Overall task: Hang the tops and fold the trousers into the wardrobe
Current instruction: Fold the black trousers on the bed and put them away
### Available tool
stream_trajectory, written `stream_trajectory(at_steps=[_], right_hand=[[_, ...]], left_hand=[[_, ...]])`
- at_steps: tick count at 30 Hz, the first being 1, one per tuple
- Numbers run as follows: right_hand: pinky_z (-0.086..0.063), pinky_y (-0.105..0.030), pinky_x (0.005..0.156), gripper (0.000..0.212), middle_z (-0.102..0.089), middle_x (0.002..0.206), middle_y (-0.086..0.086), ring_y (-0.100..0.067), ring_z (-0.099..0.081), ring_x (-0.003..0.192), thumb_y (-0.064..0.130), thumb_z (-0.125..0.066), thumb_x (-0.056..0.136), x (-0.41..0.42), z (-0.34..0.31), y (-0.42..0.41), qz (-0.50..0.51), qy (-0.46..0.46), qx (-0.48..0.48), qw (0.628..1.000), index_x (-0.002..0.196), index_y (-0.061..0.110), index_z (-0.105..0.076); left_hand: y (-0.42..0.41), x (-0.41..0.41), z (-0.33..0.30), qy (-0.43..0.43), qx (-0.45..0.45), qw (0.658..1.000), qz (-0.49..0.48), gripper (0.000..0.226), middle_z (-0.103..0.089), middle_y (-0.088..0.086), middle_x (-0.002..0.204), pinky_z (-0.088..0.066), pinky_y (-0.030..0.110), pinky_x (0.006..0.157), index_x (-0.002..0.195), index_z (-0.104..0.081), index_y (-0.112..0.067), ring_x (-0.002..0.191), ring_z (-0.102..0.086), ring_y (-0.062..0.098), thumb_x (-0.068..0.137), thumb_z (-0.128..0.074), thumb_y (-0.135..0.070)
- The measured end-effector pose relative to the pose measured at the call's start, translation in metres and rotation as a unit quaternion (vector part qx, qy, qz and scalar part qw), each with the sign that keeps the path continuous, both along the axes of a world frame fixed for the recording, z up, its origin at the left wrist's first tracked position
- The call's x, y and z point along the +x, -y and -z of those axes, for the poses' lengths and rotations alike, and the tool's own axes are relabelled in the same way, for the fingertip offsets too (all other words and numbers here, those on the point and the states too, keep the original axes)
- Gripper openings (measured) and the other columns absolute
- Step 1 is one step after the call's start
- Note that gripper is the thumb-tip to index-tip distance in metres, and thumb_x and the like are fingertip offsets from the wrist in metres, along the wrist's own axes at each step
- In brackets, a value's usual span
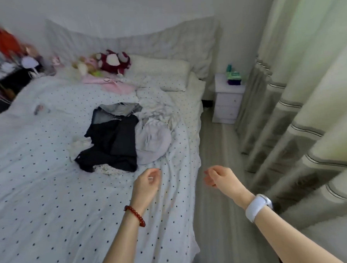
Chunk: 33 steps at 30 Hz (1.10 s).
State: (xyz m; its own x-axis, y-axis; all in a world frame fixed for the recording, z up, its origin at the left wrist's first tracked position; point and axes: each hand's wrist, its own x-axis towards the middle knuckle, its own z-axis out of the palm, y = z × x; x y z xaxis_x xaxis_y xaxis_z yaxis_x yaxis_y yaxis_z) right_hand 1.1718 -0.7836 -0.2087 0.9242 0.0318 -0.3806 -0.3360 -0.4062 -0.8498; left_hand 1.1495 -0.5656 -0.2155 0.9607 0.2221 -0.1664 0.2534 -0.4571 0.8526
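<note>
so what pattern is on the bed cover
White with small dark dots, on the bed cover; the head view shows it clearly.

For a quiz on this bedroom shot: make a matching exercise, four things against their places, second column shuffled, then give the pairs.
Things:
1. black garment
2. red plush
3. nightstand
4. bead bracelet

Places:
A. on the left wrist
B. on the floor between bed and curtain
C. in the clothes pile in the middle of the bed
D. at the head of the bed, beside the pillow

Pairs: 1-C, 2-D, 3-B, 4-A
</note>
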Motion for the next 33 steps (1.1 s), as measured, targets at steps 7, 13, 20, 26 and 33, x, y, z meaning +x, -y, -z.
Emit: stream_trajectory(at_steps=[7, 13, 20, 26, 33], right_hand=[[-0.045, -0.023, 0.065, 0.025, -0.064, 0.079, -0.003, -0.015, -0.059, 0.068, 0.009, -0.036, 0.095, 0.171, 0.02, -0.065, -0.131, -0.015, -0.014, 0.991, 0.098, 0.008, -0.061], [-0.046, -0.013, 0.064, 0.026, -0.061, 0.097, -0.012, -0.016, -0.058, 0.077, 0.007, -0.04, 0.096, 0.34, 0.077, -0.143, -0.266, 0.012, -0.056, 0.962, 0.113, 0.002, -0.058], [-0.041, -0.032, 0.095, 0.038, -0.048, 0.131, -0.009, -0.024, -0.048, 0.117, 0.011, -0.039, 0.096, 0.507, 0.158, -0.243, -0.465, 0.087, -0.161, 0.866, 0.133, 0.014, -0.045], [-0.019, -0.047, 0.113, 0.076, -0.001, 0.157, -0.001, -0.025, -0.002, 0.144, 0.022, -0.051, 0.091, 0.575, 0.201, -0.32, -0.651, 0.219, -0.254, 0.681, 0.149, 0.028, -0.002], [-0.044, -0.049, 0.091, 0.033, -0.048, 0.13, -0.013, -0.037, -0.041, 0.122, 0.026, -0.058, 0.088, 0.568, 0.228, -0.337, -0.668, 0.309, -0.239, 0.633, 0.12, 0.025, -0.06]], left_hand=[[-0.057, 0.127, 0.035, -0.056, -0.002, 0.992, -0.111, 0.028, -0.06, 0.007, 0.115, -0.036, 0.018, 0.079, 0.12, -0.057, -0.008, 0.098, -0.055, 0.016, 0.096, -0.047, -0.017], [-0.103, 0.232, 0.101, -0.141, 0.066, 0.979, -0.129, 0.022, -0.055, 0.007, 0.108, -0.046, 0.031, 0.089, 0.115, -0.056, -0.015, 0.097, -0.055, 0.021, 0.094, -0.05, -0.018], [-0.154, 0.361, 0.166, -0.237, 0.114, 0.936, -0.234, 0.065, -0.021, 0.008, 0.152, -0.027, 0.039, 0.108, 0.147, -0.02, -0.017, 0.137, -0.021, 0.03, 0.093, -0.05, -0.038], [-0.176, 0.43, 0.217, -0.35, 0.148, 0.898, -0.222, 0.102, 0.004, 0.004, 0.157, -0.014, 0.049, 0.112, 0.148, 0.01, -0.027, 0.144, 0.001, 0.027, 0.079, -0.055, -0.065], [-0.179, 0.412, 0.221, -0.218, 0.142, 0.908, -0.329, 0.021, -0.064, 0.012, 0.089, -0.039, 0.032, 0.065, 0.114, -0.048, -0.006, 0.071, -0.054, 0.026, 0.098, -0.042, -0.019]])
